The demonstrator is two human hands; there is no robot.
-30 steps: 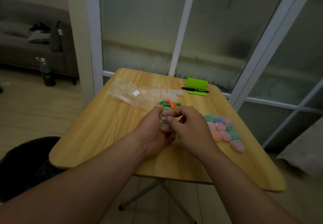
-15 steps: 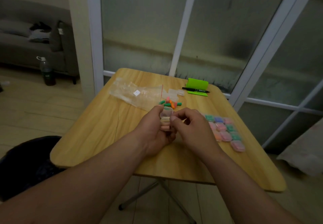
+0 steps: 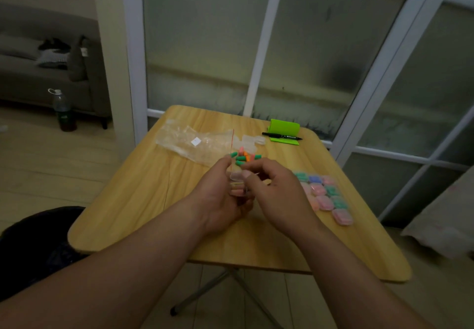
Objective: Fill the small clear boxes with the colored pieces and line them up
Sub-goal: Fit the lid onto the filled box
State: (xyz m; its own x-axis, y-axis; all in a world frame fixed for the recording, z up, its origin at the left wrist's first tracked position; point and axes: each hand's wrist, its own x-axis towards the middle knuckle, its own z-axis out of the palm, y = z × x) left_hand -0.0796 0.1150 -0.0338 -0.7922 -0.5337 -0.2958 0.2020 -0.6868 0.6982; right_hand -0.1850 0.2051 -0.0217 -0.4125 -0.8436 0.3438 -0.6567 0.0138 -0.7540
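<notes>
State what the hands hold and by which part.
Both hold one clear box. The left hand grips its left side; the right hand pinches its right edge, thumb on top.

The room is dimly lit, with a yellow-green cast. A pale glow is seen in the frosted glass panes (image 3: pixel 205 46). Window frames (image 3: pixel 260 54) are bowed by wide-angle distortion. The colored pieces (image 3: pixel 242 158) are rendered soft and noisy.

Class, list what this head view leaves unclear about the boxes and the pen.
Head view:
1. The clear box: mostly covered by left hand and right hand; contents and lid state unreadable.
2. The filled boxes: pieces inside too small and dim to count.
3. The pen: print too small.
</notes>
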